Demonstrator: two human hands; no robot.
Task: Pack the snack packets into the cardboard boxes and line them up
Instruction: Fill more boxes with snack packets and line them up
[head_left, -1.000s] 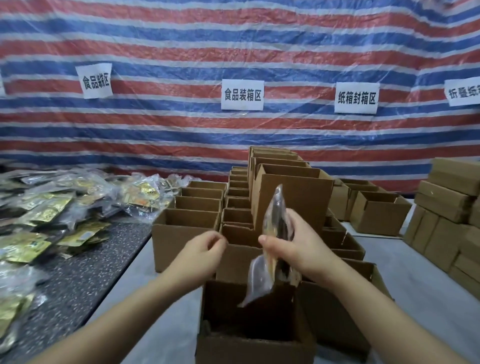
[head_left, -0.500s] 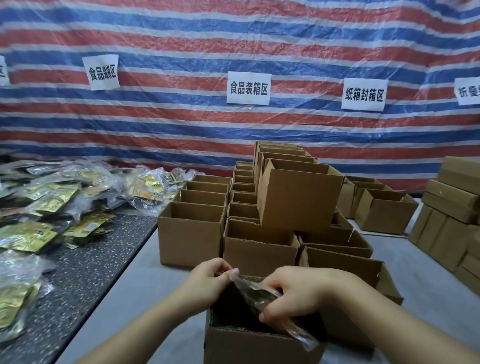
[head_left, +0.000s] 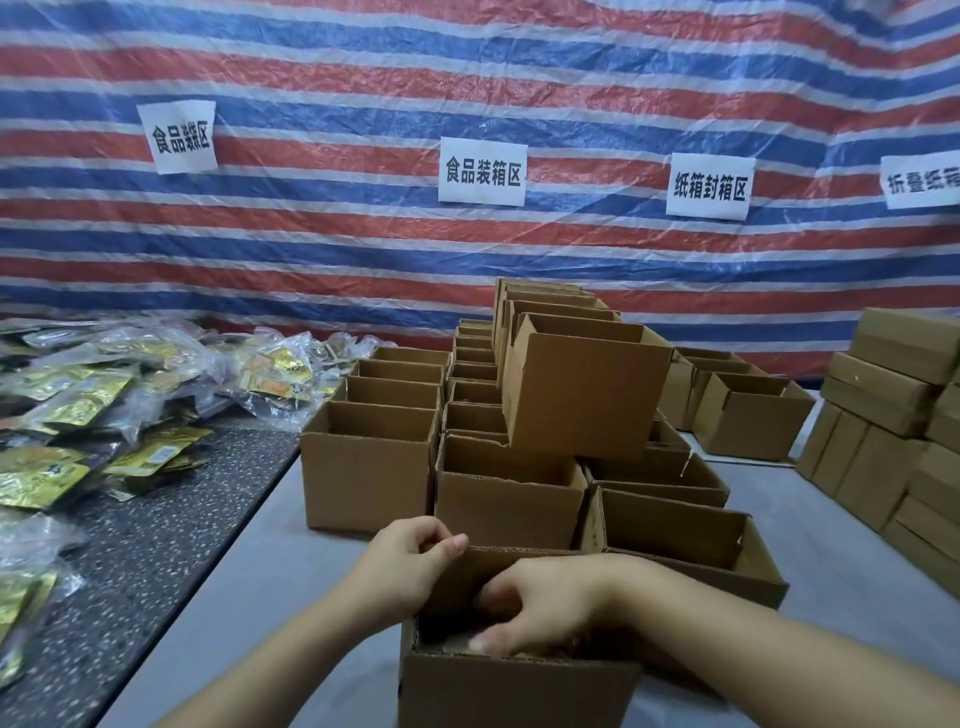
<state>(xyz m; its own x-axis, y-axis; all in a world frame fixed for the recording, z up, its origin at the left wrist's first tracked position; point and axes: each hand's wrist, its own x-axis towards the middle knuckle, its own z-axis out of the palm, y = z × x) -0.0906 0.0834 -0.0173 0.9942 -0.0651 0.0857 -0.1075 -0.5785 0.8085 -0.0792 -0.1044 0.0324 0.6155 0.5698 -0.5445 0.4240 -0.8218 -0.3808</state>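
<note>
Right grip (head_left: 540, 608) is now down inside the nearest cardboard box (head_left: 519, 691), fingers curled and pressing toward the box floor; a pale glint of clear film shows under the fingertips (head_left: 480, 644), so the snack packet (head_left: 457, 644) seems to lie at the bottom, though whether the fingers pinch it or only push on it I cannot tell. A second ago that hand held the packet upright above the box, and half a second ago both hands were tipping it over the rim; it has since dropped out of the air and into the carton. Left grip (head_left: 415, 561) has moved too: it now rests at the far left corner of the box's rim, fingers loosely curled with the thumb laid on the cardboard edge, apparently steadying the carton and holding nothing else.

For the task, this reads as one packet just being seated in the front box. Beyond it stand rows of open boxes (head_left: 509, 499) on the grey table (head_left: 291, 587), one box (head_left: 582, 389) perched on top of the others. The heap of gold and clear packets (head_left: 104, 405) lies well apart on the speckled surface to the left. Judging from that heap, much packing remains, and this box next needs either more packets or sliding into line.
</note>
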